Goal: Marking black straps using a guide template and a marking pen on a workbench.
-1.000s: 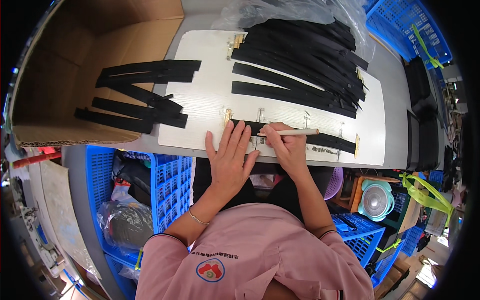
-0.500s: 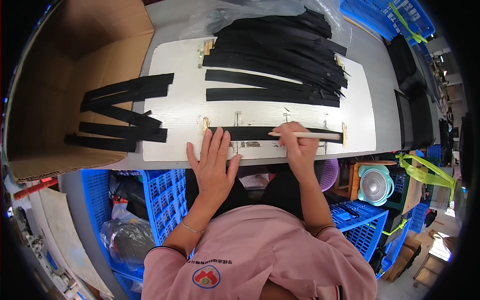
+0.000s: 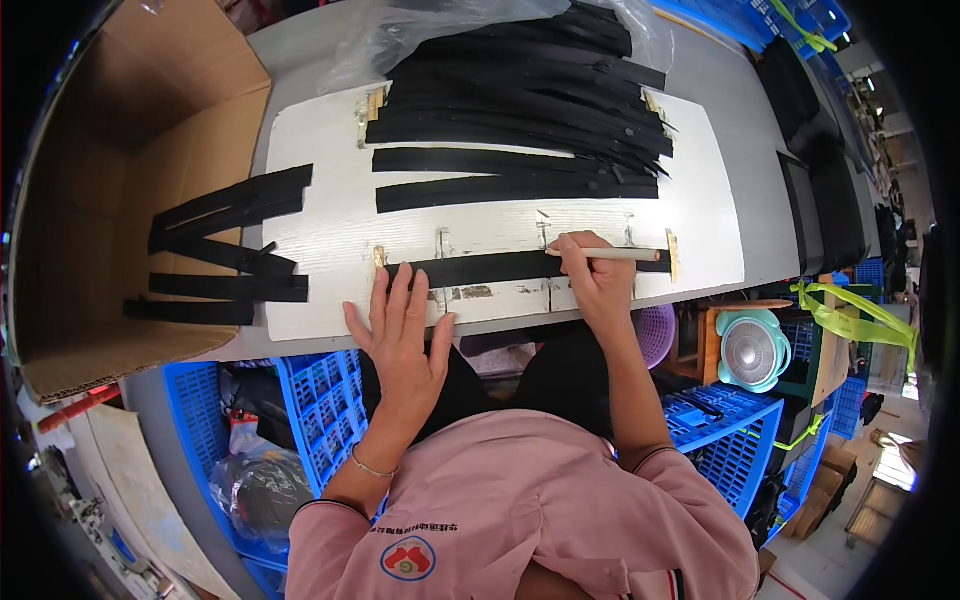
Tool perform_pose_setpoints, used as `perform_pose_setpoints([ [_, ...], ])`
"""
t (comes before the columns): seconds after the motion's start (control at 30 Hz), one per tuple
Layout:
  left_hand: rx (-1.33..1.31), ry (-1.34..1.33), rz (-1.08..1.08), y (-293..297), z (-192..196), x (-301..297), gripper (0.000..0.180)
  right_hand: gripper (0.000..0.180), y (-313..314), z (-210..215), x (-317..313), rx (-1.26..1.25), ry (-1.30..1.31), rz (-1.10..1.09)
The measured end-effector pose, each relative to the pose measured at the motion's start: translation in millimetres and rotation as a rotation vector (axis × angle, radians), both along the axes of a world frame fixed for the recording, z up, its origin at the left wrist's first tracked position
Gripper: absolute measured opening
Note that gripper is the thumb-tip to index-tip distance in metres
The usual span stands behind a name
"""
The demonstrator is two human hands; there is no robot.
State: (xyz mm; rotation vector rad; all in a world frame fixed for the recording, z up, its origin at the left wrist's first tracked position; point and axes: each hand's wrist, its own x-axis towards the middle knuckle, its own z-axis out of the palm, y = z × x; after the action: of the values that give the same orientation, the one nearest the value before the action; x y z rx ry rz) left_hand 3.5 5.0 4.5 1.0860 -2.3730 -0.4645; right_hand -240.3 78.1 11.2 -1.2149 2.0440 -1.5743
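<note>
A black zipper [image 3: 480,268] lies straight along the near part of a white board [image 3: 320,250], between two yellowish tape stops. My left hand [image 3: 405,340] rests with fingers spread, its fingertips on the zipper's left end. In my right hand [image 3: 600,285] is a slim white pencil [image 3: 632,254], held in a writing grip. Its tip is at the zipper's far edge, beside the middle dark mark drawn on the board. Beyond it, two loose black zipper strips [image 3: 450,192] lie in front of a thick pile of black zippers [image 3: 510,95].
Several zippers [image 3: 225,285] hang over the board's left side into an open cardboard box [image 3: 110,180]. Clear plastic film [image 3: 350,55] lies behind the pile. Blue crates [image 3: 320,390] and a teal fan [image 3: 752,350] stand below the grey table [image 3: 710,60].
My right hand has brought the pencil tip rightward along the zipper, to its far edge at the middle mark. My left hand stays on the left end. The whole view has shifted slightly.
</note>
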Motion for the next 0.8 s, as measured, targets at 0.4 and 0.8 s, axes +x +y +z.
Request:
perform_pose_setpoints([
  [0.4, 0.096, 0.379, -0.224, -1, 8, -92, 0.023, 0.019, 4, -5, -2, 0.065, 0.133, 0.037],
  [0.8, 0.063, 0.367, -0.212, -5, 3, -103, 0.014, 0.017, 8, 0, -5, -0.034, 0.085, 0.072],
])
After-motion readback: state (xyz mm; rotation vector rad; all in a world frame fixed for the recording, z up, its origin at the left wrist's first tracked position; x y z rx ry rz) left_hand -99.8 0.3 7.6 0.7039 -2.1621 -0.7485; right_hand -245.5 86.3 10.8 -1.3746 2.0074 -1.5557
